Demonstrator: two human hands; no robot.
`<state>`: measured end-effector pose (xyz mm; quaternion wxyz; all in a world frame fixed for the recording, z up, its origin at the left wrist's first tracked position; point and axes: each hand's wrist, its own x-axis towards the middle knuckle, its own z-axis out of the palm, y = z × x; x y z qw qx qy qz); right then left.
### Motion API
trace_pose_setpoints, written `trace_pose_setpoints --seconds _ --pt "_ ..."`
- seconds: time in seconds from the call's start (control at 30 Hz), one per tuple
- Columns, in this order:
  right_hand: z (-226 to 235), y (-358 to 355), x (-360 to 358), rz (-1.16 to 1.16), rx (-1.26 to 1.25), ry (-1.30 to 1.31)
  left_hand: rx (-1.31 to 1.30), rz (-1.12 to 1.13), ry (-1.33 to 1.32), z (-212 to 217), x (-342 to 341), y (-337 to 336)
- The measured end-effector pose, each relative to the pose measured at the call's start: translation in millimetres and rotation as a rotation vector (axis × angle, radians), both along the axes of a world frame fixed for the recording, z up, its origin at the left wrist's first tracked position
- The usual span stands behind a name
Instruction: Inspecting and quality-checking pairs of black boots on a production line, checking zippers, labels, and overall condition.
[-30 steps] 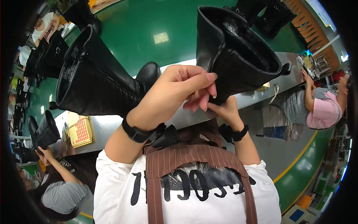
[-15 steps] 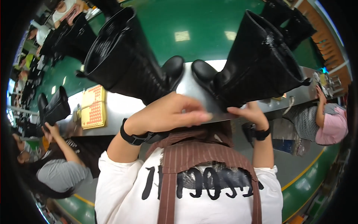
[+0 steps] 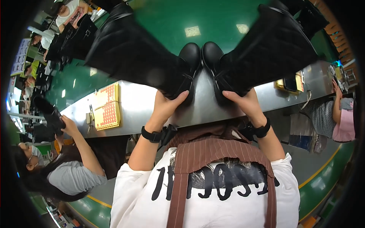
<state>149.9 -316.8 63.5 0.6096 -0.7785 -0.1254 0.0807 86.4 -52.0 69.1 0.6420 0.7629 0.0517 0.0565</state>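
A pair of tall black boots stands before me at the metal table's edge, toes close together and shafts leaning apart. My left hand grips the left boot around its heel, thumb along the back. Around the heel of the right boot is my right hand, its thumb pointing inward. Most fingers of both hands are hidden behind the boots. Each wrist wears a black strap.
On the metal table, a bundle of yellow cards lies to the left. A dark phone-like object rests on yellow cards at right. At left a co-worker holds a black boot; another person stands far right.
Both hands have moved apart and taken hold of the boots at the heels. The boots' toes have come closer together, and their shafts tilt further away from me.
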Motion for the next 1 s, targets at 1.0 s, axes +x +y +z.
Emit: trace_pose_setpoints --seconds 1.0 --pt "35.0 12.4 6.9 0.068 0.340 -0.083 0.127 0.013 -0.095 25.9 38.6 -66.3"
